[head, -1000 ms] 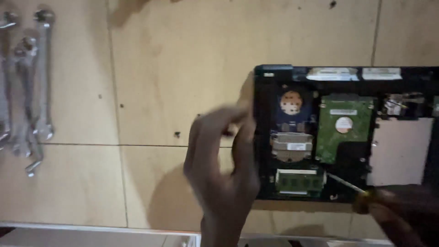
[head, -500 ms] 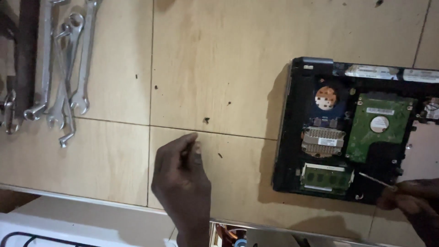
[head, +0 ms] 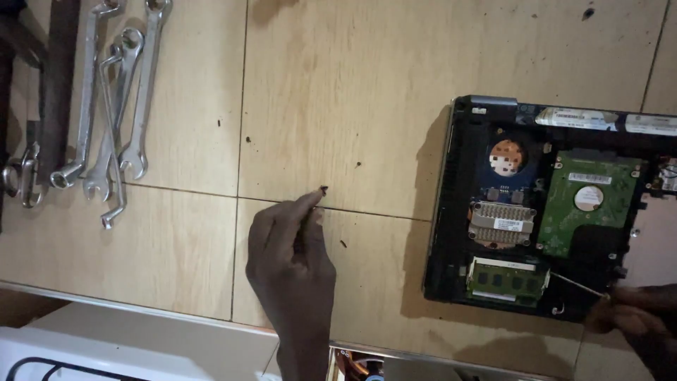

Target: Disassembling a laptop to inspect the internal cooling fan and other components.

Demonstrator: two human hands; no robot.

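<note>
Pinching something tiny and dark, likely a screw point(head: 324, 189), the left hand point(head: 289, 261) hovers low over the bare wooden desk point(head: 338, 92), well left of the opened laptop point(head: 451, 233). Its fingers point(head: 300, 208) are pressed together at the tips, the screw showing just past them, right at the seam between two boards. A second dark speck point(head: 343, 244) lies on the desk just right of the hand, apart from it.

Right hand point(head: 635, 317) at the lower right corner, fingers closed around a screwdriver point(head: 578, 286). The thin shaft angles up-left, its tip at the laptop's lower edge, just beside the green memory strip point(head: 506, 279).

Inside the laptop: a green drive board point(head: 589, 204), a copper-coloured patch point(head: 508, 156), a metal heat sink point(head: 502, 222).

Far left, several wrenches point(head: 113, 106) lie side by side, well apart from both hands.
</note>
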